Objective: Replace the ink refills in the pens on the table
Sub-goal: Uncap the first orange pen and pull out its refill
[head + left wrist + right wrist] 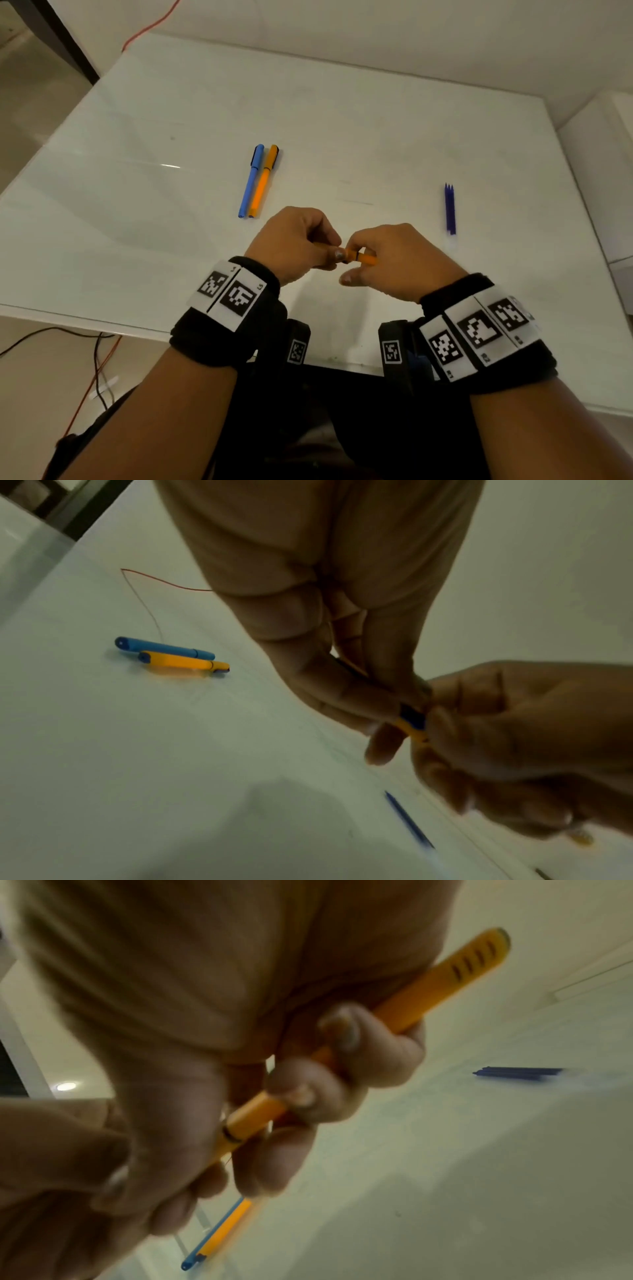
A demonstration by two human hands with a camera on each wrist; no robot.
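My left hand (pixel 291 240) and right hand (pixel 394 257) both grip the orange pen (pixel 356 256), fingers curled, opening it. Next I'd pull it apart; refills (pixel 450 209) lie right of it.

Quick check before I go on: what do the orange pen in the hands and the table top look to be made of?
The orange pen, held by the left hand and right hand, looks like matte moulded plastic: even opaque colour, crisp slots near one end, no shine. The table top looks like a glossy white laminate or glass-like sheet: it shows soft reflections and a bright glint. I cannot say which.
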